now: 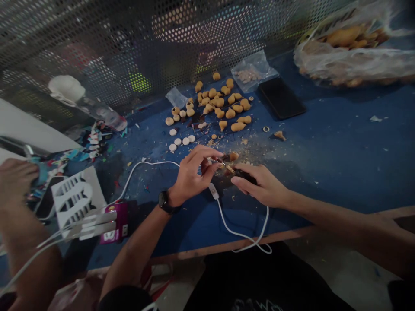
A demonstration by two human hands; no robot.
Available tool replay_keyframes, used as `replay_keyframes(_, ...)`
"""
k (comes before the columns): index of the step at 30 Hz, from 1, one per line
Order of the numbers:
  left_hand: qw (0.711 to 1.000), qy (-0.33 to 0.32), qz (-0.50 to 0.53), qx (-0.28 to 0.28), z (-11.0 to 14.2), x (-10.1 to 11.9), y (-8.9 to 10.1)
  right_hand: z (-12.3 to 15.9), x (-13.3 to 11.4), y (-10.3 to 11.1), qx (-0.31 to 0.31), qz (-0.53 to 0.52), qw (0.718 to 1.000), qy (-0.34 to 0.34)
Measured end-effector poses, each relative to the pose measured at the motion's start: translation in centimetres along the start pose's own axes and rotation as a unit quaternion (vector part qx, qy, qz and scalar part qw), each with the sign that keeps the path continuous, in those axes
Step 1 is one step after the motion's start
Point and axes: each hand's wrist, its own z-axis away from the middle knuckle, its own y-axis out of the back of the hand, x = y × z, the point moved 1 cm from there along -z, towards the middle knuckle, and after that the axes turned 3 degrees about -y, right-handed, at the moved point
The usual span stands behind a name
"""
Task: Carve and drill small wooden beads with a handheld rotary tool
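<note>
In the head view, the little brown gourd point(233, 156) sat just past the fingertips of both hands. The right hand point(259, 185) was closed around a black tool point(248, 175). The left hand point(194, 170) was curled by its tip; whether it gripped anything was too small to tell.

a perforated metal screen point(129, 52) stood behind the blue table point(343, 164). near it lay a black phone point(281, 98). on the left, a clear bottle point(105, 115) sat by a pile of teal and white scraps point(94, 142) — and a white patterned card point(78, 196) lay beside a purple box point(120, 220), close to another person's forearm point(24, 233).
</note>
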Motion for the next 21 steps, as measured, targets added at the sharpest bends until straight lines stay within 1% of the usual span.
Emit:
replay_keyframes(4,1.0,0.001,-0.002,0.012,0.3,-0.1,-0.2,0.0,0.0,-0.1,0.003,-0.008,1.0,0.002)
replay_keyframes(9,1.0,0.006,-0.001,-0.004,0.9,-0.8,-0.5,0.0,-0.1,0.0,-0.004,-0.013,1.0,-0.014)
replay_keyframes(11,1.0,0.021,0.008,-0.008,1.1,-1.1,-0.6,0.0,-0.1,-0.1,-0.008,-0.013,1.0,-0.02)
replay_keyframes(13,0.998,0.05,0.023,-0.026,1.1,-1.4,-0.4,0.0,-0.1,-0.1,-0.007,-0.014,1.0,-0.022)
replay_keyframes(14,0.996,0.069,0.033,-0.042,1.0,-1.6,-0.3,0.0,-0.1,-0.1,-0.006,-0.015,1.0,-0.021)
replay_keyframes(18,0.976,0.143,0.084,-0.142,0.3,-2.0,0.7,0.0,0.0,-0.2,-0.003,-0.019,1.0,-0.017)
replay_keyframes(21,0.938,0.202,0.119,-0.256,-0.6,-1.9,1.9,0.0,0.0,-0.2,-0.002,-0.017,1.0,-0.013)
